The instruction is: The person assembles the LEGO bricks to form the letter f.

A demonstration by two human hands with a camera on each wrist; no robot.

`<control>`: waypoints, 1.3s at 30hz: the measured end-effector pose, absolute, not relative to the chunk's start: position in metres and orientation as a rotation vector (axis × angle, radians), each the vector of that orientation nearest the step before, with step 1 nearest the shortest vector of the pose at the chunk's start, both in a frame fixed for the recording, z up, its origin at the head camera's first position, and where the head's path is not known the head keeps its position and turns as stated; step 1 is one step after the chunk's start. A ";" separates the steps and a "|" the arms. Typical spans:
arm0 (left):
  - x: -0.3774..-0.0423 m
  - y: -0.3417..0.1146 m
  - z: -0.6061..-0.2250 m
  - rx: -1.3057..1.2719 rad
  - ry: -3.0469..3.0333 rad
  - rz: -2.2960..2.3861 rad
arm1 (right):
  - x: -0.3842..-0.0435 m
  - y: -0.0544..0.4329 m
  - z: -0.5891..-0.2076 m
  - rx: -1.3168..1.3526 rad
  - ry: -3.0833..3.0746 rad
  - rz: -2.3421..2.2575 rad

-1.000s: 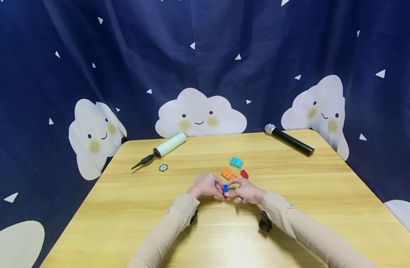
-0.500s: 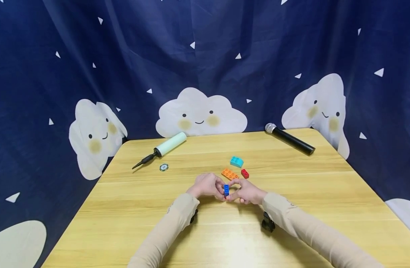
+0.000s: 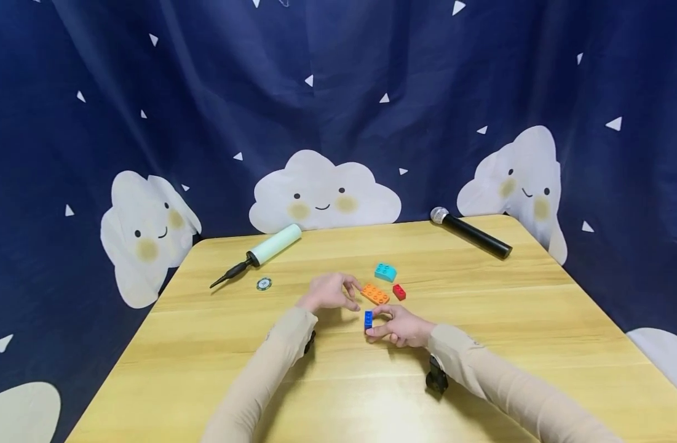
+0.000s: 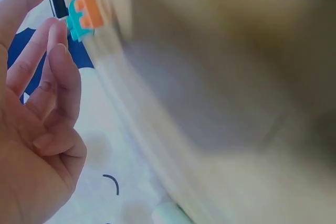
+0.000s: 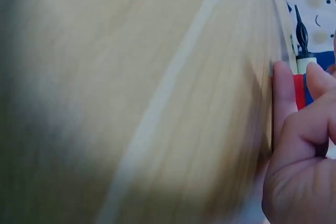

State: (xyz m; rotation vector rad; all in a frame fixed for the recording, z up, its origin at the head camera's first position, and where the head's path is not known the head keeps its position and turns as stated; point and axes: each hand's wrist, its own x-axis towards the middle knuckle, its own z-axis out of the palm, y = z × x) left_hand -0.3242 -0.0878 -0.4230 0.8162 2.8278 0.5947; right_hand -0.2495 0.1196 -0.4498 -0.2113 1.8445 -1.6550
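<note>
My right hand (image 3: 403,327) pinches a small blue toy brick (image 3: 368,319) between thumb and index finger, low over the table. Under it, a red brick (image 5: 300,91) shows in the right wrist view, against the blue. To its left is my left hand (image 3: 329,291), fingers loosely bent and holding nothing. Its index fingertip is close to the left end of an orange brick (image 3: 375,293); I cannot tell whether they touch. Beyond lie a turquoise curved brick (image 3: 385,272) and another small red brick (image 3: 399,291).
A pale green hand pump (image 3: 274,244) with a black nozzle lies at the table's back left, a poker chip (image 3: 264,283) near it. At the back right is a black microphone (image 3: 476,236). A dark blue cloud-patterned curtain (image 3: 349,117) hangs behind the wooden table (image 3: 216,357).
My left hand has let go of the blue brick and drawn away left and forward, toward the orange brick. The right hand keeps hold of the blue brick. The head view has shifted slightly.
</note>
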 end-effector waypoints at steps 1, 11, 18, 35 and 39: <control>-0.330 -0.086 -0.423 0.821 2.821 0.595 | -0.250 0.120 -0.450 -0.214 1.825 -1.654; -0.373 -0.075 -0.438 0.781 2.551 0.684 | -0.250 0.120 -0.451 -0.229 1.774 -1.617; -0.380 -0.072 -0.439 0.736 2.391 0.803 | -0.250 0.119 -0.449 -0.218 1.730 -1.632; -0.372 -0.088 -0.444 0.795 2.558 0.899 | -0.253 0.116 -0.455 -0.182 1.715 -1.658; -0.358 -0.097 -0.431 0.831 2.679 0.883 | -0.253 0.117 -0.454 -0.175 1.710 -1.669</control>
